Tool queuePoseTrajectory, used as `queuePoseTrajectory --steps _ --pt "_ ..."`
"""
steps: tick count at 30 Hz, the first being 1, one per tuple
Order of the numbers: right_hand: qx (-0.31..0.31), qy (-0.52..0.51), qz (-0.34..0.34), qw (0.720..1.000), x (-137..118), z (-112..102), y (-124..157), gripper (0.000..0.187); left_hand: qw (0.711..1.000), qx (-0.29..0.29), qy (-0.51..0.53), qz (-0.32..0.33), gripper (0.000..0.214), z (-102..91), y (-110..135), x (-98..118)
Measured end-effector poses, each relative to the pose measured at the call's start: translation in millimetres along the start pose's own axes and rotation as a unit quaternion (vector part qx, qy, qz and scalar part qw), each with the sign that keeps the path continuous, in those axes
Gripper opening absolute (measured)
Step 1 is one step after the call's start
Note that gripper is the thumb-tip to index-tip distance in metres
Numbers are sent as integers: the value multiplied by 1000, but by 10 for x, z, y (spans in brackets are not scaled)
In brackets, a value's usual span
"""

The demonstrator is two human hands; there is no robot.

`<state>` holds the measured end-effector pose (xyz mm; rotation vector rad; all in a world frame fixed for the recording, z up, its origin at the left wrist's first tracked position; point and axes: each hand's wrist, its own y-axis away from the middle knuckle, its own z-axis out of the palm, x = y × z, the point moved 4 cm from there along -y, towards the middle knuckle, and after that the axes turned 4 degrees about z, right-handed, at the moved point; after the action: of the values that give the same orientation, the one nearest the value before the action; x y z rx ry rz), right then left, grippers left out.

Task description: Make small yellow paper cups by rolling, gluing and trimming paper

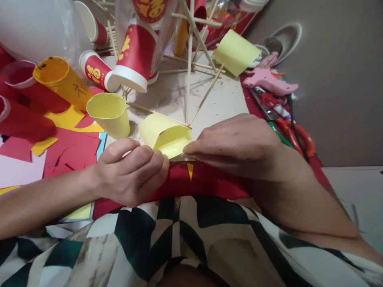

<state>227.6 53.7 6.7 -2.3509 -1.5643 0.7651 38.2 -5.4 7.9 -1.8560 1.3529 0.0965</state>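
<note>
Pinching a half-rolled yellow paper curl [166, 133] at the near edge of a craft table [221, 99], a person's two hands meet at frame centre. That is my line, says the photographer.

DESK: Which way does the curl lie?

PHOTOGRAPHER: Its long axis runs roughly from 11 o'clock to 5 o'clock. The open mouth is toward 5 o'clock, facing the wearer. The arched back is uppermost, and the inner face shows beneath it.

DESK: And the grips?

PHOTOGRAPHER: The left hand [131, 169], at 7 o'clock of the curl, is curled tight, thumb against bent fingers, nipping the paper's near corner. The right hand [236, 145], at 4 o'clock, lies flat with its fingers straight and pressed together. Its fingertips [188, 150] touch the curl's right-hand edge. The thumb is hidden, so I cannot tell whether that hand clamps the paper.

DESK: Surroundings?

PHOTOGRAPHER: A closed yellow paper tube [109, 113] sits just beside the curl at 10 o'clock, with an orange paper tube [61, 79] beyond it. Red paper cups [137, 52] and a frame of wooden skewers [188, 63] fill 12 o'clock. A loose yellow sheet [236, 52] lies at 1 o'clock. A pink glue gun [267, 79] and red-handled scissors [271, 100] are at 2 to 3 o'clock. Red paper scraps [68, 151] spread at 9 o'clock.
</note>
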Motion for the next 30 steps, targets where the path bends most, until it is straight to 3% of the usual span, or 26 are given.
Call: queuePoseTrajectory --steps 3,6,11,15,20,25,30 --pt "-20 23 2 1000 -12 30 -9 19 1000 4 18 -9 17 17 12 -1" --pt "-12 7 -1 1000 -52 82 -13 11 995 13 71 -68 17 47 46 -15" --pt "8 -56 -12 998 -104 180 4 8 979 -32 133 -149 17 112 94 -48" --pt "9 -43 23 999 -42 133 -1 10 960 -60 188 -197 7 85 109 -171" --pt "69 -32 44 996 -6 16 -14 10 927 -76 268 -252 19 53 88 -280" --pt "145 -24 75 986 -121 5 -29 7 919 -69 265 -283 18 64 57 -251" --pt "118 -58 70 989 -184 130 -40 14 912 -106 255 -303 19 79 57 -218"
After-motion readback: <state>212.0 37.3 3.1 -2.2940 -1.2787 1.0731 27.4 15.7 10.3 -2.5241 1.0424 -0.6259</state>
